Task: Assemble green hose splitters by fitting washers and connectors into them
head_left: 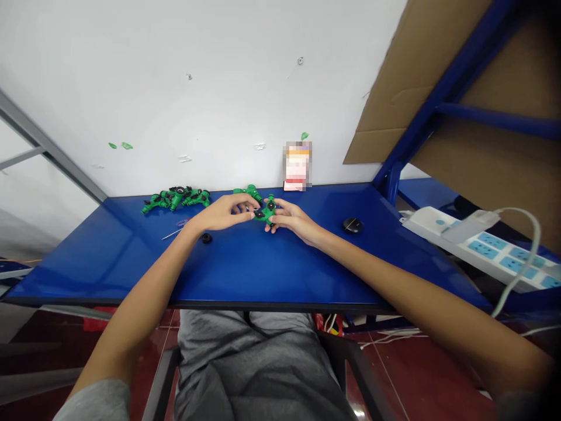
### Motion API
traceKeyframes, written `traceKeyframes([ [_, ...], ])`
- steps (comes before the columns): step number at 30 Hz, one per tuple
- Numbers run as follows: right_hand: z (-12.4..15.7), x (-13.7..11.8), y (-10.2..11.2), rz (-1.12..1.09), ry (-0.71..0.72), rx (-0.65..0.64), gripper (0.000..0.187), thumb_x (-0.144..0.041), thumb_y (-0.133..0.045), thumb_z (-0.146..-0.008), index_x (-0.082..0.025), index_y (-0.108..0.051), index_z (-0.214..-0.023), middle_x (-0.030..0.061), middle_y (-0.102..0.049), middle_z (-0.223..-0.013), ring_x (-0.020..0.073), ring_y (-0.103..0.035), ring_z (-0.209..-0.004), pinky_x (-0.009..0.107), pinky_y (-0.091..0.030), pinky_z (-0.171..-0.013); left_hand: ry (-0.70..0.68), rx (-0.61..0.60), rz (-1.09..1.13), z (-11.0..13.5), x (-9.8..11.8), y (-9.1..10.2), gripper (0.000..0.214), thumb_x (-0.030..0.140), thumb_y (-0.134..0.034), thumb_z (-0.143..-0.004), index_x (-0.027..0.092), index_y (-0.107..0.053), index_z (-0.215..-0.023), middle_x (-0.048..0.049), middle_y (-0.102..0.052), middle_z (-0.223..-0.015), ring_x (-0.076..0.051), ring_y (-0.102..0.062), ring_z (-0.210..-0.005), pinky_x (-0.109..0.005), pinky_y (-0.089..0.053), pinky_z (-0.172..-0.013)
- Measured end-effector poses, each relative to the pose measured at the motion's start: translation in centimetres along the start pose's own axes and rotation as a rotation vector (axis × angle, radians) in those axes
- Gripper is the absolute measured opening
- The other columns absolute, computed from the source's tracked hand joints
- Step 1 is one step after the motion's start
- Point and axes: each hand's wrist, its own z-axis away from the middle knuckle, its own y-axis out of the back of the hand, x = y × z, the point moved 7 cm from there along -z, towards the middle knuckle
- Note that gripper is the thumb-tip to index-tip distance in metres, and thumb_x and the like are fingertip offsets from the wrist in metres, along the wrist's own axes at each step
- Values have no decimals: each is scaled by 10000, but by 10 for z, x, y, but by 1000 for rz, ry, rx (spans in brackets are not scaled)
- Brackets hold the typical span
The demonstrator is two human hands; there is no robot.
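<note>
Both my hands meet over the middle of the blue table (245, 263). My right hand (290, 217) grips a small green plastic piece with black parts (266, 212). My left hand (228, 211) reaches in from the left, its fingertips pinched at the same piece. Just behind the hands lies another green piece (249, 190).
A heap of green and black pieces (176, 198) lies at the table's back left. A small black ring (206, 238) sits near my left wrist, a black round part (352, 224) to the right. A white power strip (482, 245) lies on the right; cardboard and a blue rack rise above it.
</note>
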Motion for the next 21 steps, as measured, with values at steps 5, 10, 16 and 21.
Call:
traceKeyframes([
  [5, 2, 0, -1, -115, -65, 21, 500, -324, -892, -884, -211, -619, -1287, 52, -803, -979, 239, -847, -850, 450, -746, -889, -107, 19, -91, -1, 12, -11, 499, 527, -786, -909, 215, -691, -1287, -95, -746, -1275, -246, -702, -1073, -346, -573, -845],
  [10, 4, 2, -2, -117, -77, 66, 480, -298, -907, -894, -227, -618, -1272, 9, -793, -871, 225, -848, -830, 491, -740, -933, -154, 28, -270, -2, 16, -17, 447, 569, -702, -996, 187, -681, -1227, -104, -767, -1147, -264, -721, -1023, -406, -568, -923],
  [16, 5, -1, -5, -131, -79, 62, 418, -374, -844, -952, -223, -606, -1261, 64, -834, -968, 260, -864, -865, 519, -723, -958, -185, 28, -325, -2, 18, -19, 372, 510, -625, -1063, 175, -691, -1211, -115, -779, -1168, -269, -736, -1034, -401, -566, -930],
  [21, 5, -7, -4, -146, -55, 8, 449, -441, -683, -1009, -207, -576, -1376, 112, -852, -1076, 317, -865, -954, 561, -688, -1002, -178, 100, -231, -4, 12, -13, 329, 470, -615, -1076, 174, -705, -1187, -107, -781, -1177, -255, -734, -1027, -391, -563, -935],
])
